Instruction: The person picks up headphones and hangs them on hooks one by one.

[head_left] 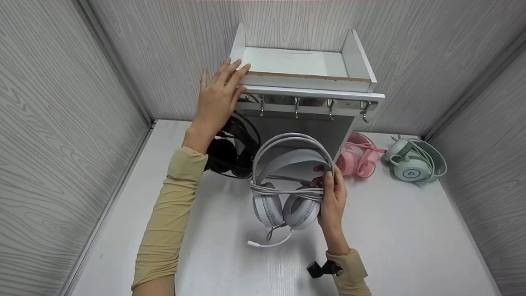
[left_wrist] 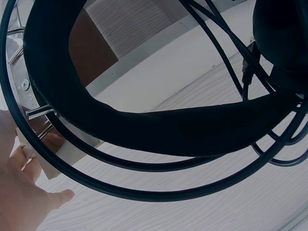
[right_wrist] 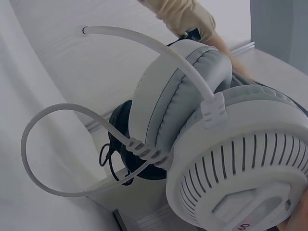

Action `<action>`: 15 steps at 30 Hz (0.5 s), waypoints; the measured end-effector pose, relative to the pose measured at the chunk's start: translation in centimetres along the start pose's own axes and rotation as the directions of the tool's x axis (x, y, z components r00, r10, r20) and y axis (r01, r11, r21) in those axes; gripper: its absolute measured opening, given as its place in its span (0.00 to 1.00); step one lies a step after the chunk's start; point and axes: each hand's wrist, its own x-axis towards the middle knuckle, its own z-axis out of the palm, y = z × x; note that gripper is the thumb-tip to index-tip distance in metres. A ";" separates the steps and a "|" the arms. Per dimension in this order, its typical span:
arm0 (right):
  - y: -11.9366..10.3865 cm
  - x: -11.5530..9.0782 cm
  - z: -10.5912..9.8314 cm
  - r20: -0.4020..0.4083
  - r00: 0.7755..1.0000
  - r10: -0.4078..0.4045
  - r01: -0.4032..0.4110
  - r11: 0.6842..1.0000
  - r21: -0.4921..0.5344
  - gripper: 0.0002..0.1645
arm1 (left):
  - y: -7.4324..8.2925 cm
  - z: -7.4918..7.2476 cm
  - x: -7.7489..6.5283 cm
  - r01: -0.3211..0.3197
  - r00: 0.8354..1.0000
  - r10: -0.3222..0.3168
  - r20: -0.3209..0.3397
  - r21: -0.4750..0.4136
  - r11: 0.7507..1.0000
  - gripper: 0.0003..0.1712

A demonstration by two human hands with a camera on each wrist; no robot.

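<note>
My right hand grips a white headset by the right side of its headband, in front of a white shelf unit. Grey cable is wound across the headset above its ear cups, and its thin microphone points down and left. In the right wrist view the slotted ear cup fills much of the picture. My left hand rests on the unit's left front corner with fingers extended. Below it is a black headset, whose headband hangs at a hook in the left wrist view.
A metal strip with several hooks runs under the shelf's front edge. Pink headphones and pale green headphones lie on the white table, right of the unit. Grey wood-grain walls enclose the back and sides.
</note>
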 end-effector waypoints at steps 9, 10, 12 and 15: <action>-0.1 0.4 1.0 0.025 0.999 -0.026 0.026 1.000 0.001 0.17 | -0.1 0.0 0.0 0.004 1.000 -0.004 0.001 0.000 1.000 0.28; 0.0 0.5 1.2 0.026 0.999 -0.028 0.028 1.000 0.004 0.17 | -0.1 0.0 0.0 0.005 1.000 -0.005 0.001 0.001 1.000 0.28; -0.1 0.7 1.5 0.026 0.999 -0.032 0.032 0.999 0.004 0.17 | 0.0 0.0 0.1 0.007 1.000 -0.007 0.003 0.003 1.000 0.28; -0.1 0.9 1.9 0.027 0.999 -0.042 0.042 0.999 0.005 0.18 | 0.0 -0.1 0.1 0.008 1.000 -0.008 0.005 0.005 1.000 0.28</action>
